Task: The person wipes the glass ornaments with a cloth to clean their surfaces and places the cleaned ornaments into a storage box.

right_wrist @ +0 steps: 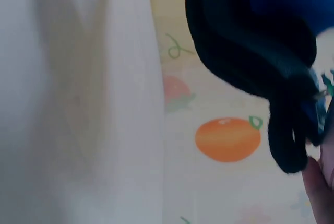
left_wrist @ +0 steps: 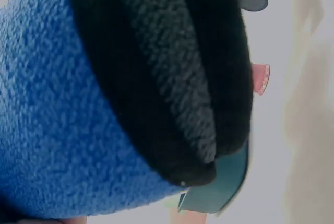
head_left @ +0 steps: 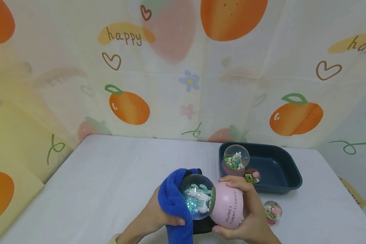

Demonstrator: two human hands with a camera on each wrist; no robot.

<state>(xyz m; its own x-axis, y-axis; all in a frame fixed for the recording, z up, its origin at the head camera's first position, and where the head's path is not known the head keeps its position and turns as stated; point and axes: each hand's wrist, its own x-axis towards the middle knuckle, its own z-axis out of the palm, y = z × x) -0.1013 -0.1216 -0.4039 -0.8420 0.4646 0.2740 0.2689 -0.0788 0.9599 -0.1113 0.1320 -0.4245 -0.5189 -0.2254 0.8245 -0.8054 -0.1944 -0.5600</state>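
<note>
In the head view a large snow globe (head_left: 198, 198) with a white llama and glitter inside lies tipped sideways, its glass to the left. My right hand (head_left: 251, 211) grips its round pink base (head_left: 228, 205), which carries lettering. On the glass side my left hand (head_left: 158, 208) holds a blue cloth (head_left: 174, 196) with dark edging, wrapped against the globe. Much of the left hand is hidden under the cloth. Close up, the blue cloth (left_wrist: 94, 109) and its black trim fill most of the left wrist view. In the right wrist view the dark cloth (right_wrist: 245, 41) hangs beside a fingertip (right_wrist: 315, 187).
A dark teal tray (head_left: 274, 166) stands at the back right, holding another large snow globe (head_left: 236, 159) and a small globe (head_left: 252, 176). One more small globe (head_left: 272, 211) sits on the white table (head_left: 116, 179) right of my right hand. A fruit-printed curtain (head_left: 170, 84) hangs behind.
</note>
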